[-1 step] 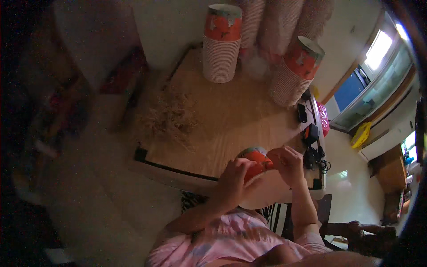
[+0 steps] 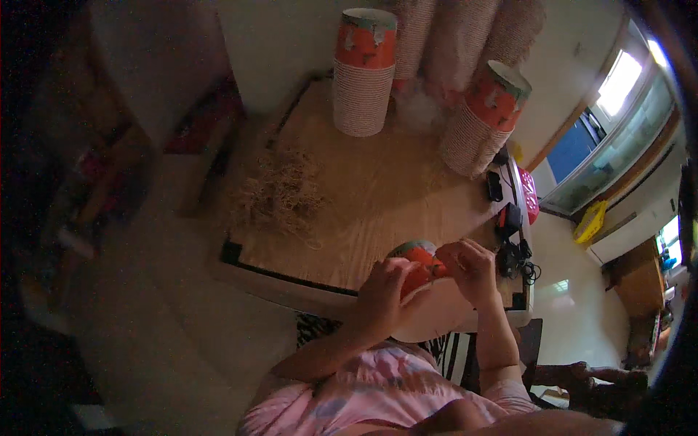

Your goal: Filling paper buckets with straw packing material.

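Note:
An orange paper cup (image 2: 416,255) with a grey-green band is at the near edge of the table, partly covered by my hands. My left hand (image 2: 383,289) is closed on its left side, fingers curled over the orange wall. At the cup's right side, my right hand (image 2: 469,267) has thumb and fingers pinched together; whatever is between them is too small to make out. A pale rounded surface (image 2: 429,316) shows below the cup, between my wrists. Left of my hands lies a loose pile of thin tan strands (image 2: 280,192).
Tall stacks of nested paper cups (image 2: 361,102) stand upside down at the back, another stack (image 2: 476,134) leaning at the right. Several more, wrapped in clear plastic, are behind. Black adapters and cables (image 2: 511,254) lie along the right edge, near a pink basket (image 2: 528,192).

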Demonstrator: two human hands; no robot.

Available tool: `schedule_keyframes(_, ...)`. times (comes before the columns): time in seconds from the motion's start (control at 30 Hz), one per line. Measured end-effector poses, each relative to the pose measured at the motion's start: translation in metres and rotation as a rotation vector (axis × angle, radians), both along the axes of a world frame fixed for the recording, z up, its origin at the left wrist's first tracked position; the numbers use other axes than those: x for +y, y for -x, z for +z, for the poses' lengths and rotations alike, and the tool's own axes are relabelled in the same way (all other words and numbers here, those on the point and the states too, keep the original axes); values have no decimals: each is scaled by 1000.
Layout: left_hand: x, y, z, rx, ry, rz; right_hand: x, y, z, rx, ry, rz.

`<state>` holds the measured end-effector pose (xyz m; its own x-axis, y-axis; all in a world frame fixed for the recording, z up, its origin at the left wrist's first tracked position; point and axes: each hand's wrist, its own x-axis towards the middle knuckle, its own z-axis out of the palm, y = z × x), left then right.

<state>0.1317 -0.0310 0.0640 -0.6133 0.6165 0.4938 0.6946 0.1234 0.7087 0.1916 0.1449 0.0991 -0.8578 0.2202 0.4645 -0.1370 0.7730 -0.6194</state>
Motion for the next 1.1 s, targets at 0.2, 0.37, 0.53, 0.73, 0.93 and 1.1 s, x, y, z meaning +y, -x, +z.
schedule_keyframes(0.2, 7, 4, -14, 158, -73, -35, -5, 2, -2, 2, 32, 53)
schedule_keyframes(0.37, 14, -2, -18, 54, -87, 60, -9, -3, -1, -45, 100, 48)
schedule_keyframes(0.53, 12, -4, -18, 136, -105, -37, -10, -7, -1, 7, 80, 26)
schedule_keyframes(0.73, 10, -2, -26, 120, -89, -72, 0, -13, -5, -84, 77, -86)
schedule_keyframes(0.93, 10, 5, -37, 149, -141, 105, 19, -23, -17, -142, 419, 4)
schedule_keyframes(1.1, -11, 12, -31, 131, -163, 181, 30, -47, -28, -126, 469, -80)
